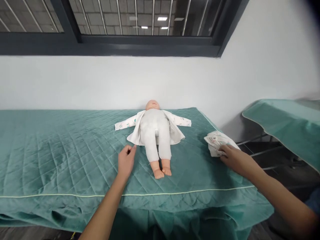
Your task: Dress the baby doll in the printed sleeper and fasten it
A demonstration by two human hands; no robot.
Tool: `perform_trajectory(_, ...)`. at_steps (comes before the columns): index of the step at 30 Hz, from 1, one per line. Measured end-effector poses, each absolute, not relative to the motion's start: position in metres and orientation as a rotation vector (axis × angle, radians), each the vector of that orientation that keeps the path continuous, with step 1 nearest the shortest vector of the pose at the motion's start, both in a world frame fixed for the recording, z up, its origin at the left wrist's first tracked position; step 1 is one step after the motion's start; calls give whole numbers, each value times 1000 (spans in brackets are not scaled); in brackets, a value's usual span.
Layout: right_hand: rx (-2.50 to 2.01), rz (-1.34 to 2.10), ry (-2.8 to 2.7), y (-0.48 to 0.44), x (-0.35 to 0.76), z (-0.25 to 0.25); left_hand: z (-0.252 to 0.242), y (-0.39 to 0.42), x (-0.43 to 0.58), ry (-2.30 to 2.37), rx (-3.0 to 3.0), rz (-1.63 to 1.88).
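A baby doll (pixel 156 133) lies on its back on the green quilted bed cover, its head toward the wall and its bare feet toward me. An open white baby shirt (pixel 178 135) with printed sleeves is on its arms, the front panels spread to both sides. My left hand (pixel 126 160) is closed in a loose curl at the shirt's left lower hem. Its thumb tip meets the hem; whether cloth is pinched, I cannot tell. At the right edge of the bed my right hand (pixel 232 156) is closed on a folded white printed cloth garment (pixel 215 143).
The green bed cover (pixel 62 150) has a light piped edge and hangs down at the front. A white wall and a dark-framed barred window (pixel 150 45) stand behind. At right, past a gap with metal bars, is another green-covered surface (pixel 287 123).
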State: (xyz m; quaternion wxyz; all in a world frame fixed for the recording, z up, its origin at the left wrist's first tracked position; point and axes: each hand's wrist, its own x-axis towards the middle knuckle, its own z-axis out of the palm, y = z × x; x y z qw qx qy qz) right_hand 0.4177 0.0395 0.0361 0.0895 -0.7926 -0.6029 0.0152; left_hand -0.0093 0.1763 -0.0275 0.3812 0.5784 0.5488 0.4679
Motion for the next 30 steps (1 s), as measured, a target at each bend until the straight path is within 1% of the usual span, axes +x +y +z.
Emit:
perform_trajectory(3,-2270,457,-1725,52,376,76,-2,160,-8,1217,1570,1000)
perform_trajectory(6,-1983,938,-1669,57,318,129,42,134,2,916,1636,885)
perform_trajectory(8,-1846,1157,-1653,58,278,167,75,114,11,714,1719,864)
perform_trajectory(11,-1685,1229,-1635,57,228,217,117,95,18,559,1889,958)
perform_trajectory(14,-1506,1193,-1682,57,196,249,146,92,15,582,2005,1203)
perform_trajectory(17,-1450,990,-1778,58,177,266,171,99,4,663,1996,1382)
perform_trajectory(18,-1446,846,-1816,58,173,269,179,102,-1,698,1959,1409)
perform_trajectory(20,-1381,444,-1895,57,164,272,197,108,-10,784,1851,1473)
perform_trajectory(22,-1216,46,-2042,54,155,273,213,114,-16,890,1720,1583)
perform_trajectory(24,-1067,-232,-2271,52,147,272,228,120,-19,963,1590,1699)
perform_trajectory(26,-1033,-420,-2478,51,139,268,238,125,-19,957,1504,1751)
perform_trajectory(30,-1144,-727,-2631,53,129,262,249,133,-19,902,1468,1659)
